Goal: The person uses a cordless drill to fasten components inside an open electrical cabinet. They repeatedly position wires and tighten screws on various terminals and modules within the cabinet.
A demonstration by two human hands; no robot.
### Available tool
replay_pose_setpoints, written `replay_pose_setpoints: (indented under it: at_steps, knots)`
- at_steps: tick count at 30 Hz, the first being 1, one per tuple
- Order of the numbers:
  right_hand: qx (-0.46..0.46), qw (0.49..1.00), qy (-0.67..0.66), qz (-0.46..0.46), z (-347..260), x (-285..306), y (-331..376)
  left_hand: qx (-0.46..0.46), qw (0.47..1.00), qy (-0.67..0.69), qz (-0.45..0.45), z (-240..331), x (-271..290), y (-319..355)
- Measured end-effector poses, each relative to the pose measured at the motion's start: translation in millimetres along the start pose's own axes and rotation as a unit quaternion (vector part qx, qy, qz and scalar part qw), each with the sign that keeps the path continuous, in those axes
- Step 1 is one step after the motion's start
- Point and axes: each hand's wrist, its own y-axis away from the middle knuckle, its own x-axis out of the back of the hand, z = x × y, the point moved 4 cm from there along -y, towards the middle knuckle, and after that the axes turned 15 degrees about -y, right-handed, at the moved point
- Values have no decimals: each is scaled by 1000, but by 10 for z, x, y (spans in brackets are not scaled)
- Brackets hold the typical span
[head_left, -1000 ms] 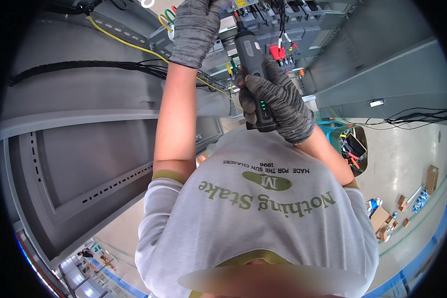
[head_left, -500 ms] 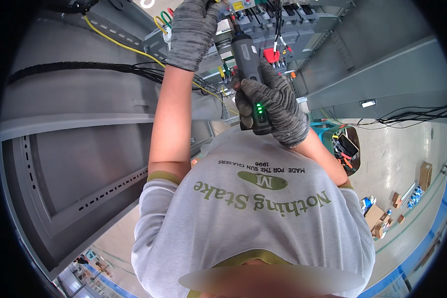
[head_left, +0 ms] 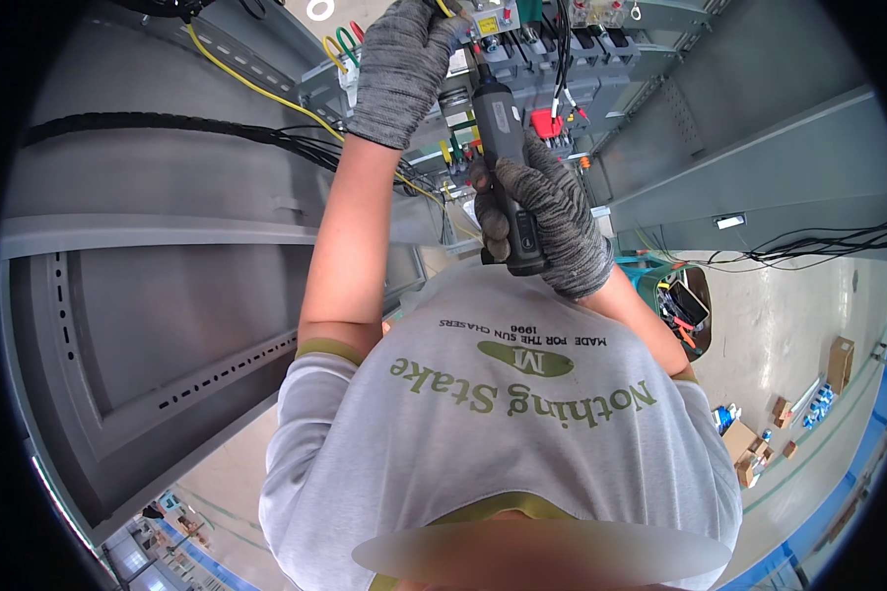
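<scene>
Right hand [head_left: 554, 219]: in a mottled grey knitted glove, closed around the lower body of a dark grey, stick-shaped powered screwdriver [head_left: 504, 133], fingers wrapped over its left side.
Left hand [head_left: 404, 74]: in a matching glove, raised at the top edge beside a short yellow wire end [head_left: 445, 8]; its fingertips are partly cut off, so I cannot tell how far they are closed or whether they grip the wire.
Screwdriver: held lengthwise in front of the chest, narrow end pointing away from the body toward the row of grey moulded-plastic breakers [head_left: 586, 61].
Near the tool: a bright red plastic block [head_left: 546, 123] just right of it, with thin black wires [head_left: 563, 49] hanging above the block.
Left of the hands: yellow, green and red cable loops [head_left: 345, 46], a long yellow cable [head_left: 256, 89] and a thick black wire bundle [head_left: 168, 121] along the grey sheet-metal cabinet wall [head_left: 158, 177].
Body: a pale grey T-shirt [head_left: 503, 443] with olive trim.
Right, farther out: a green tool bin [head_left: 648, 288] holding assorted tools.
Floor: pale and glossy [head_left: 788, 295], with brown cardboard boxes [head_left: 739, 438] well apart from the person.
</scene>
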Motion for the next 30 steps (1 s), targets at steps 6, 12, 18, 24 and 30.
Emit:
replay_pose_setpoints:
  at_steps: [6,12,18,24,30]
  knots:
    - [-14,1000,14,2,-16,24,-13,34,999,1,-34,-24,-23,1]
    - [1,1000,22,11,-1,50,-31,9,1000,-14,-12,-158,-95,-8]
    - [5,999,30,13,6,74,-58,-25,998,-49,10,-125,-86,-9]
    - [-34,998,44,22,-51,38,-15,9,1000,-2,-5,-127,-104,17]
    - [-35,998,39,31,-60,32,-25,8,1000,-3,5,-184,-153,9]
